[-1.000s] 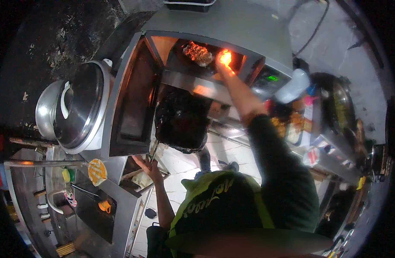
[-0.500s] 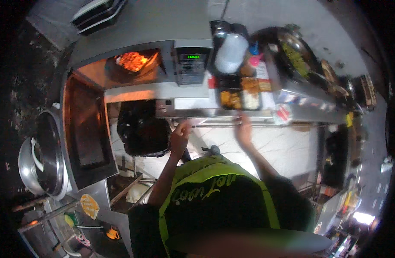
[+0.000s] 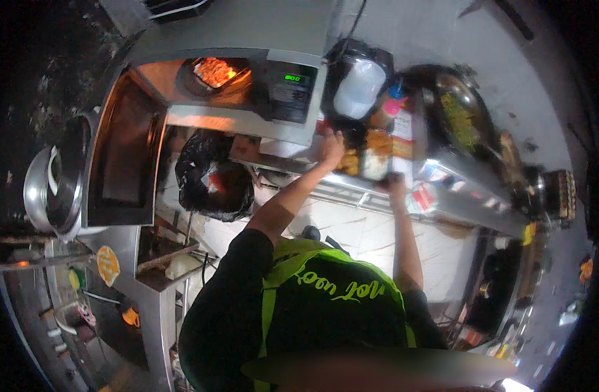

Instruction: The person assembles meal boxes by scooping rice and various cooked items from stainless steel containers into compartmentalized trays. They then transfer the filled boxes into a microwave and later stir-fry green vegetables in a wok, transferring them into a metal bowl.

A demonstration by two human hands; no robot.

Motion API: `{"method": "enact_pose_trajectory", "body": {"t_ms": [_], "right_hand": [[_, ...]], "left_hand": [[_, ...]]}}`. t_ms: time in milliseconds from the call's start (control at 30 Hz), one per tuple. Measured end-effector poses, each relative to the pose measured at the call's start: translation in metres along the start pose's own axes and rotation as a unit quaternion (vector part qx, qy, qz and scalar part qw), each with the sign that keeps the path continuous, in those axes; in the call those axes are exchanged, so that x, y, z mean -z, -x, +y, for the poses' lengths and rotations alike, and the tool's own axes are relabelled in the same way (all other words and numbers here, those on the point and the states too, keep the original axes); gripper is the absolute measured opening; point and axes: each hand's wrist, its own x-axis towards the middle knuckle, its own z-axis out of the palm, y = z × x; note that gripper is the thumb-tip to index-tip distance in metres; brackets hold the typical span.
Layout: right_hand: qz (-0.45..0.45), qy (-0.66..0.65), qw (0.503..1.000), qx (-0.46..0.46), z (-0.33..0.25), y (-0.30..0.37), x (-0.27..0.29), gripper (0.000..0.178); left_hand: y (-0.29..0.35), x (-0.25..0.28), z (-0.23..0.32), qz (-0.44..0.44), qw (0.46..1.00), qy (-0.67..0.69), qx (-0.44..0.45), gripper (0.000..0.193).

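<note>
A black compartment food tray [image 3: 355,134] lies on the steel counter, holding white rice [image 3: 376,166], a browned fried piece [image 3: 379,141] and yellow-orange chunks [image 3: 349,161]. My left hand [image 3: 332,150] is at the tray's left side, its fingers curled over the rim. At the near right corner, my right hand [image 3: 393,185] is closed on the tray's edge, slightly blurred. To the left, the microwave [image 3: 315,98] stands with its door [image 3: 124,150] swung wide. Inside its lit cavity sits another tray of reddish food [image 3: 216,72].
Behind the tray are a stack of clear lids [image 3: 359,88] and a pink-capped squeeze bottle [image 3: 392,108]. A pan of green food [image 3: 461,121] sits to the right. Below the counter hangs a black-bagged bin [image 3: 211,186]. Metal bowls [image 3: 35,189] stand at far left.
Both hands have come forward from the counter's front edge to the two sides of the food tray. The view has shifted, and reddish scraps now show in the bin.
</note>
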Motion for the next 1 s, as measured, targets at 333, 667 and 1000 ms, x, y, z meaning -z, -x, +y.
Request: {"method": "enact_pose_trajectory", "body": {"t_ms": [333,667,1000], "right_hand": [[-0.341,-0.306,0.882,-0.115,-0.196,0.152,-0.053,0.027],[-0.346,-0.398,0.847,-0.062,-0.378,0.132,-0.270,0.026],[-0.151,-0.477,0.866,0.001,-0.430,0.024,-0.386,0.028]], "left_hand": [[0.087,0.222,-0.077,-0.021,0.991,0.061,0.118,0.044],[-0.029,0.453,-0.062,0.056,0.952,0.300,0.013,0.044],[-0.292,0.434,-0.099,0.088,0.995,0.009,0.035,0.034]]}}
